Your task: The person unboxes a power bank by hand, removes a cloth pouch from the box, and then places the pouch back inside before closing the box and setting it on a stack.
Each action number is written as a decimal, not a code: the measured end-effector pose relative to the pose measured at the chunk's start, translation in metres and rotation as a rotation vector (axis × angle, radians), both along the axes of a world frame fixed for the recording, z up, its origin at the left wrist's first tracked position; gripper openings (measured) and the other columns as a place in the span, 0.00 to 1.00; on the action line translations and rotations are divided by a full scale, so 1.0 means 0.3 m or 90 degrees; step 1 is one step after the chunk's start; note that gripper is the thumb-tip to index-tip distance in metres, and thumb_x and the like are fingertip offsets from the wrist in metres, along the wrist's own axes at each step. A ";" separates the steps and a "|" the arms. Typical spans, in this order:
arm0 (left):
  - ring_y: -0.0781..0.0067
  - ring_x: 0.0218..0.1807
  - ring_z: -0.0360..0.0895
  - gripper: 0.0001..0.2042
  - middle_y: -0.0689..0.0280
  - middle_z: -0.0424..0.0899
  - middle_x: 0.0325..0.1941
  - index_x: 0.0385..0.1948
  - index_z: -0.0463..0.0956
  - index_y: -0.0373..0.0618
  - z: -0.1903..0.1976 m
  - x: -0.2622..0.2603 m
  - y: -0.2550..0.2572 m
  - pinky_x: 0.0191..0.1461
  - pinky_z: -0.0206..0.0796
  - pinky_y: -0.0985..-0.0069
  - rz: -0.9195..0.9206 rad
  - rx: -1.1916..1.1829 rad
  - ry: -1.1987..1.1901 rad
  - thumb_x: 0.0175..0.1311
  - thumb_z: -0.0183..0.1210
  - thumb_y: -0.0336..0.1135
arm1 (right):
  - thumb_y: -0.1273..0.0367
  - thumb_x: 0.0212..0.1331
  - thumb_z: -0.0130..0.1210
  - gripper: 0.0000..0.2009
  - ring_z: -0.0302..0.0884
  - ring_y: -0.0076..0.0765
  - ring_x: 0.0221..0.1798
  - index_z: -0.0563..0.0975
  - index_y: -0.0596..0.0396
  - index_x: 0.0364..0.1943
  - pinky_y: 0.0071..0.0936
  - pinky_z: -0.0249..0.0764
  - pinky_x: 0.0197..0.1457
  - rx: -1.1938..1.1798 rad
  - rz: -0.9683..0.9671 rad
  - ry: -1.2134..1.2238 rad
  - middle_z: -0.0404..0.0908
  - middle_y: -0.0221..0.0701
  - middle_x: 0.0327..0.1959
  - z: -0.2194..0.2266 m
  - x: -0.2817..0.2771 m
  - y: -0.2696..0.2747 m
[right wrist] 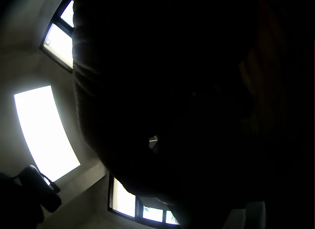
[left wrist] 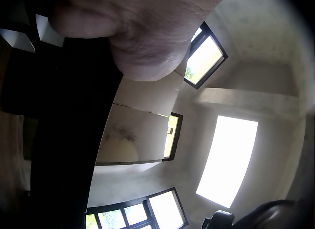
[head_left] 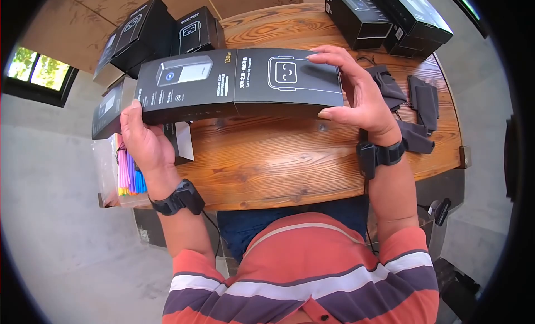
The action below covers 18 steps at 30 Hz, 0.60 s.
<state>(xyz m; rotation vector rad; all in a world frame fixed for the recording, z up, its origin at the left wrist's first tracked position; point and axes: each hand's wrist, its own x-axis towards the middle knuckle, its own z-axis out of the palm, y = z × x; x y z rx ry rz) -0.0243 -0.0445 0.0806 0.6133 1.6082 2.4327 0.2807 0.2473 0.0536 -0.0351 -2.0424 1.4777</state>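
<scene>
A long black printed box (head_left: 192, 84) is raised over the wooden table, tilted so its upper face shows a power-bank picture and a white smiling-face outline. A seam crosses that face near its middle. My left hand (head_left: 147, 143) grips the box's lower left edge, thumb up against the face and the other fingers hidden beneath. At the right end, my right hand (head_left: 359, 93) holds the box between thumb and fingers, spanning its short side. The left wrist view shows the heel of my left hand (left wrist: 142, 37) beside the dark box; the right wrist view is mostly dark.
Black boxes (head_left: 147, 40) stand at the back left, and more black boxes (head_left: 412, 23) at the back right. Dark grey pouches (head_left: 423, 104) lie on the table's right side. Colourful sticks (head_left: 131, 173) in a clear bag sit at the left edge of the wooden table (head_left: 262, 173).
</scene>
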 end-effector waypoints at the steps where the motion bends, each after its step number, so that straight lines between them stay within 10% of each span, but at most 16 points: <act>1: 0.67 0.56 0.88 0.12 0.61 0.89 0.57 0.60 0.79 0.44 0.008 0.007 0.004 0.62 0.81 0.64 -0.014 -0.011 -0.008 0.81 0.59 0.33 | 0.67 0.48 0.80 0.40 0.73 0.38 0.76 0.81 0.51 0.72 0.34 0.73 0.78 0.008 0.005 0.004 0.73 0.36 0.73 -0.002 0.004 0.008; 5: 0.63 0.66 0.87 0.36 0.54 0.84 0.72 0.84 0.64 0.40 0.079 0.018 -0.032 0.72 0.79 0.58 -0.228 -0.104 -0.087 0.71 0.56 0.30 | 0.66 0.48 0.80 0.40 0.74 0.38 0.75 0.81 0.52 0.72 0.34 0.72 0.77 0.005 0.020 -0.007 0.73 0.35 0.73 0.013 0.028 0.024; 18: 0.68 0.69 0.82 0.35 0.56 0.84 0.71 0.85 0.65 0.37 -0.004 0.133 0.082 0.79 0.68 0.69 -0.234 -0.112 -0.049 0.73 0.53 0.27 | 0.57 0.49 0.85 0.44 0.73 0.45 0.77 0.80 0.54 0.73 0.39 0.66 0.82 0.106 -0.100 0.061 0.75 0.40 0.74 -0.006 0.004 0.026</act>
